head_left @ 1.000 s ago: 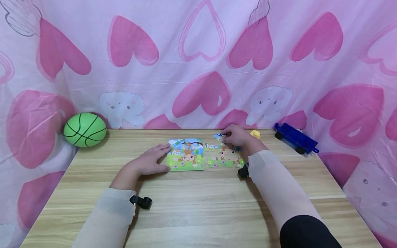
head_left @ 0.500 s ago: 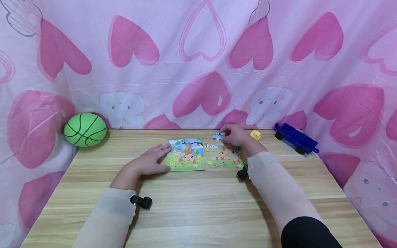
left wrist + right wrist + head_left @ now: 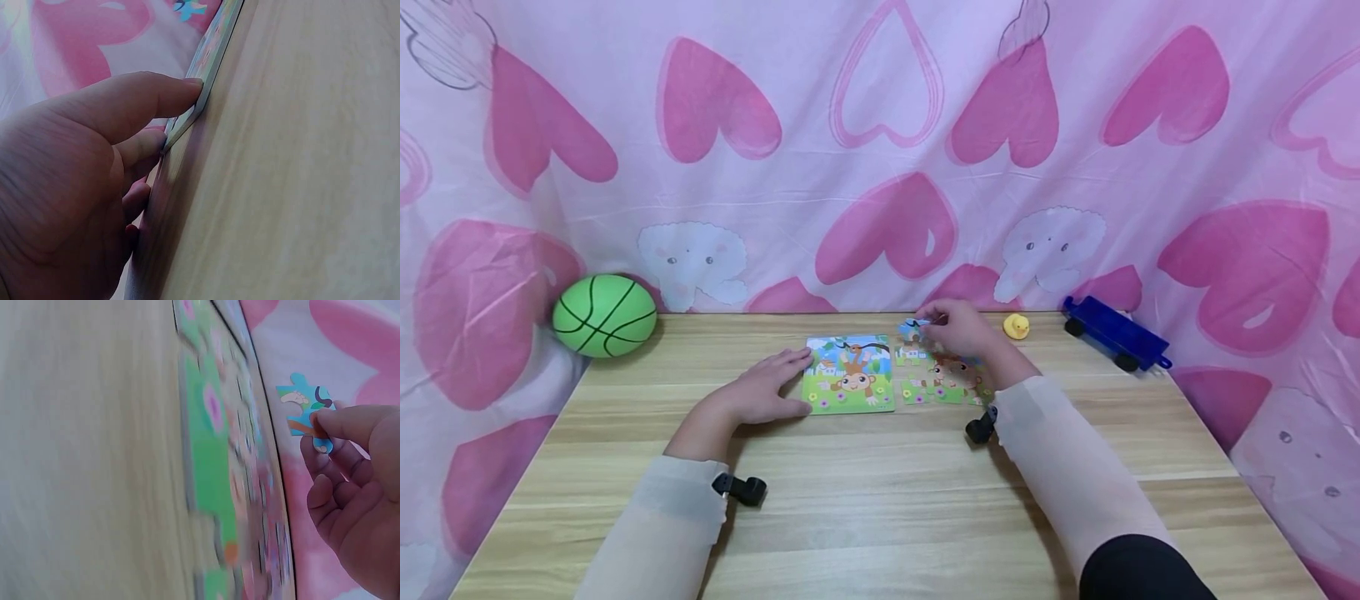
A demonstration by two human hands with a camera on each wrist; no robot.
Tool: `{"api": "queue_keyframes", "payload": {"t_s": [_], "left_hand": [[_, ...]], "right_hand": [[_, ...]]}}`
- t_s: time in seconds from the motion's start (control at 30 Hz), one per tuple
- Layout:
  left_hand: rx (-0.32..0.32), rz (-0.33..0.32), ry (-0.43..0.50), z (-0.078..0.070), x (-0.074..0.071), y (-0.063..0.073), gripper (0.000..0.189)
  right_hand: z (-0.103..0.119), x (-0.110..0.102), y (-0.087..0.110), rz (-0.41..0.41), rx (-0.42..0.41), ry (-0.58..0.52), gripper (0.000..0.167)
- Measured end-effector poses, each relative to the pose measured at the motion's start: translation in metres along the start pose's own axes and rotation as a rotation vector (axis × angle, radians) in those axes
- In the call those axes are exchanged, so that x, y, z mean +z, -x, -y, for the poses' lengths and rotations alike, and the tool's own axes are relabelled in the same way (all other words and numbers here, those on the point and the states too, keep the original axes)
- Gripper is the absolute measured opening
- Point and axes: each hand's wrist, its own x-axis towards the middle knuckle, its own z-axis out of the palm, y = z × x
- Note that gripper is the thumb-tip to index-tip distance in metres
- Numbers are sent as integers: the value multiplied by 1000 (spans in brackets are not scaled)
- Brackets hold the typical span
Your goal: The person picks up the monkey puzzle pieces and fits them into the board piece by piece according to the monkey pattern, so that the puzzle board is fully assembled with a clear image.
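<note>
The puzzle piece (image 3: pixel 304 414), a small blue one, is being pinched between the thumb and fingertips of the right hand (image 3: pixel 958 327), which is holding it lifted just above the far left corner of the half-built puzzle (image 3: pixel 942 377) lying under that hand. The piece is showing clearly only in the right wrist view; from the head view the fingers are hiding most of it.

The left hand (image 3: pixel 765 388) is resting flat on the tabletop (image 3: pixel 880 500), fingers relaxed and straight, its fingertips (image 3: pixel 187 90) pressing against the near edge of the picture card (image 3: pixel 850 385), which is lying just left of the puzzle and almost touching it.

A likely slip, as I judge it: the grasp is taking only one corner of the piece, so it could be twisting or dropping as it comes down, and a nudge from the right wrist could be shifting the loose pieces already laid. The left fingers pushing sideways could also be sliding the card into the puzzle.

Beyond the right hand, a yellow duck (image 3: pixel 1016 327) is sitting near, and a blue toy car (image 3: pixel 1114 334) farther to the right by the pink curtain (image 3: pixel 880 150), which is closing off the back edge. Far to the left a green ball (image 3: pixel 604 315) is resting. Toward the person, the tabletop is lying open, giving both arms room.
</note>
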Motion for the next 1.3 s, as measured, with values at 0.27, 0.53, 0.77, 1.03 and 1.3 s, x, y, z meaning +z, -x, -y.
{"api": "queue_keyframes", "payload": {"t_s": [0.27,0.53,0.77,1.03,1.3], "left_hand": [[-5,2,-6,1,1,-1,94],[13,-2,-19,3,1,-1,93],[12,0,-17,2,0,0,93],[0,6,-5,0,-1,1,93],[11,1,0,1,-1,1,93]], "right_hand": [[23,27,0,57,-13,-97,18],[39,51,-8,69,-66,-67,16],[54,68,-16,101,-41,-134,15],[67,81,-25,135,-59,-111,19],[74,89,-28,132,-39,-46,29]]}}
